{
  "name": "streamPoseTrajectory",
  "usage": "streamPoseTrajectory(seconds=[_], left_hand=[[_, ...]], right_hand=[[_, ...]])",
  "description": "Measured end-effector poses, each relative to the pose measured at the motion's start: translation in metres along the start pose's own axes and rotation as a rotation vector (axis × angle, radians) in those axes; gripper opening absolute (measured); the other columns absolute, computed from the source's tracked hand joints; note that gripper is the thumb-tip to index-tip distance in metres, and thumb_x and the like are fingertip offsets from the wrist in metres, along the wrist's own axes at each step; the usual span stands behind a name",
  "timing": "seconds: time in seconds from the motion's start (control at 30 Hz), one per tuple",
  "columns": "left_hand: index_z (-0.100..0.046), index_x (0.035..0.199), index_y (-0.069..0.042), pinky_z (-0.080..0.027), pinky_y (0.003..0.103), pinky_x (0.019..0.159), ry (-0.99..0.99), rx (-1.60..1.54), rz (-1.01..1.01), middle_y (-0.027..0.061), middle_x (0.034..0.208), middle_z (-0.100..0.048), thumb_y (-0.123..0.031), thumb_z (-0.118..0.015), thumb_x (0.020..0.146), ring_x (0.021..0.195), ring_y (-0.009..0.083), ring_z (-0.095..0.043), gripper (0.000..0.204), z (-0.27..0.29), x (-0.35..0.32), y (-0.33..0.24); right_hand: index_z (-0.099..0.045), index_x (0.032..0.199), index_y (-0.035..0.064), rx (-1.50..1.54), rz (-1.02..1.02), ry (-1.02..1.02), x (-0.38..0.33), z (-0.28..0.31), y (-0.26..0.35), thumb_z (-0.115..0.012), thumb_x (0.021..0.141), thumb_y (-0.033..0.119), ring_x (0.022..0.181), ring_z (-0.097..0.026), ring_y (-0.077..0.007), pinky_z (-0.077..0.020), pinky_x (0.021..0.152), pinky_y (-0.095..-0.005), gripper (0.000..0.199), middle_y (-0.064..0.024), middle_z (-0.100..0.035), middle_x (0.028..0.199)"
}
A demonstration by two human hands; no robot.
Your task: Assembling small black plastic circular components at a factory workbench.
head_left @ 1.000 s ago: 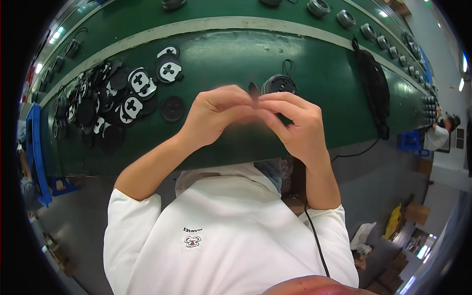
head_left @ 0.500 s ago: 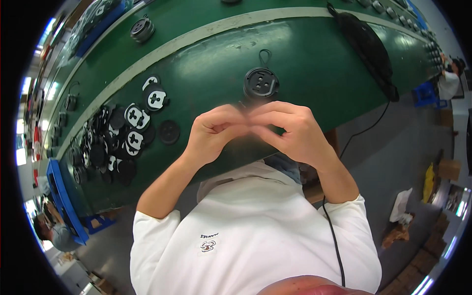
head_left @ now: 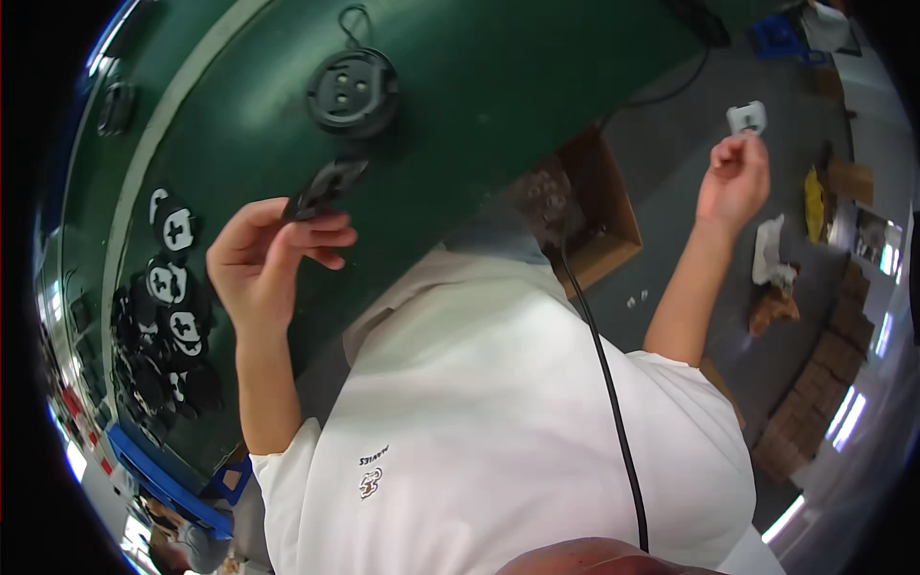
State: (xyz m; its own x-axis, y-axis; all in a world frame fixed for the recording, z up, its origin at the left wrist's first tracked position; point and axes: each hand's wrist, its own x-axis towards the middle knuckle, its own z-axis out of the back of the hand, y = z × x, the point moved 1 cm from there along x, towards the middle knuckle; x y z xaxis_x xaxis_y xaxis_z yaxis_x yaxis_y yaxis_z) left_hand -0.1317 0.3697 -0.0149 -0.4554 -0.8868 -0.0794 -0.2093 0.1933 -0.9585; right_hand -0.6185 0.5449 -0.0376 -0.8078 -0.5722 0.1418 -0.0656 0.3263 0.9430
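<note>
A white shirt [head_left: 517,422] fills the bottom of the frame, one black cable [head_left: 615,412] running down it. At centre left, the left hand [head_left: 268,264] has its grip closed on one flat, dark piece [head_left: 329,188], pinched between thumb and fingers and tilted above the counter [head_left: 498,115]. At the upper right, the right hand [head_left: 736,180] reaches out past the counter; its grip is pinched on one small white piece [head_left: 747,119], held by the lower edge over the floor [head_left: 671,182].

Just beyond the dark piece, in the upper left, sits one round black unit [head_left: 351,91] with three silvery spots on its face and one loop [head_left: 355,24] at its top. At the left lies a heap of black discs [head_left: 149,374], too overlapped to count; at least four show white faces.

One cardboard box [head_left: 613,225] stands right of centre beside the counter's edge, flaps up, its contents too shadowed to identify. Two tiny white bits [head_left: 637,299] lie on the floor below it.

The counter's near edge slants from lower left to upper right; open green surface spreads right of the round unit. Farther right is one yellow bag [head_left: 815,206].
</note>
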Motion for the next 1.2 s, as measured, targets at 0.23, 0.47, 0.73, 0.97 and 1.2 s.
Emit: streamPoseTrajectory(seconds=[0.23, 0.47, 0.73, 0.97, 1.2], left_hand=[[-0.072, 0.118, 0.008, -0.063, 0.028, 0.067, -0.035, 0.151, -0.079, 0.0179, 0.096, -0.079, 0.006, -0.072, 0.094, 0.072, 0.0221, -0.072, 0.024, 0.007, 0.007, 0.016], [-0.075, 0.118, 0.003, -0.063, 0.024, 0.075, 0.056, 0.288, 0.067, 0.0097, 0.102, -0.079, 0.012, -0.075, 0.091, 0.077, 0.0136, -0.072, 0.028, -0.046, 0.023, 0.002], [-0.068, 0.129, 0.006, -0.066, 0.03, 0.08, 0.102, 0.322, 0.072, 0.0152, 0.128, -0.071, 0.016, -0.073, 0.09, 0.09, 0.0196, -0.073, 0.041, -0.061, 0.027, -0.015], [-0.047, 0.157, -0.002, -0.055, 0.037, 0.106, 0.213, 1.096, -0.563, 0.0152, 0.152, -0.059, -0.001, -0.086, 0.081, 0.12, 0.0284, -0.067, 0.086, -0.045, 0.073, -0.027], [-0.039, 0.164, -0.008, -0.047, 0.042, 0.115, 0.313, 1.046, -0.189, 0.0137, 0.162, -0.049, -0.008, -0.088, 0.076, 0.135, 0.0311, -0.059, 0.1, -0.021, 0.058, -0.004]], right_hand=[[-0.079, 0.119, 0.0028, -1.361, -0.374, 0.117, -0.081, 0.099, -0.102, -0.074, 0.101, 0.018, 0.078, -0.069, -0.0131, -0.0559, 0.075, -0.027, 0.024, -0.008, -0.079, 0.097], [-0.075, 0.127, 0.0016, -0.513, -0.016, 0.552, -0.069, -0.1, 0.016, -0.075, 0.099, 0.01, 0.094, -0.07, -0.0192, -0.0574, 0.085, -0.0275, 0.029, -0.0092, -0.077, 0.113], [-0.078, 0.121, 0.0021, -0.321, 0.278, 1.047, -0.08, -0.193, -0.002, -0.088, 0.078, 0.0, 0.081, -0.064, -0.0158, -0.0542, 0.076, -0.0246, 0.044, -0.0069, -0.074, 0.102], [-0.078, 0.117, -0.0004, -0.338, 0.191, 0.816, -0.065, -0.202, -0.012, -0.084, 0.081, -0.007, 0.076, -0.062, -0.0129, -0.0516, 0.071, -0.0206, 0.037, -0.0061, -0.073, 0.099], [-0.077, 0.117, -0.0037, 0.046, -0.097, 0.835, -0.072, -0.214, -0.016, -0.082, 0.086, -0.008, 0.079, -0.062, -0.0113, -0.0515, 0.072, -0.0195, 0.032, -0.0072, -0.072, 0.099]])
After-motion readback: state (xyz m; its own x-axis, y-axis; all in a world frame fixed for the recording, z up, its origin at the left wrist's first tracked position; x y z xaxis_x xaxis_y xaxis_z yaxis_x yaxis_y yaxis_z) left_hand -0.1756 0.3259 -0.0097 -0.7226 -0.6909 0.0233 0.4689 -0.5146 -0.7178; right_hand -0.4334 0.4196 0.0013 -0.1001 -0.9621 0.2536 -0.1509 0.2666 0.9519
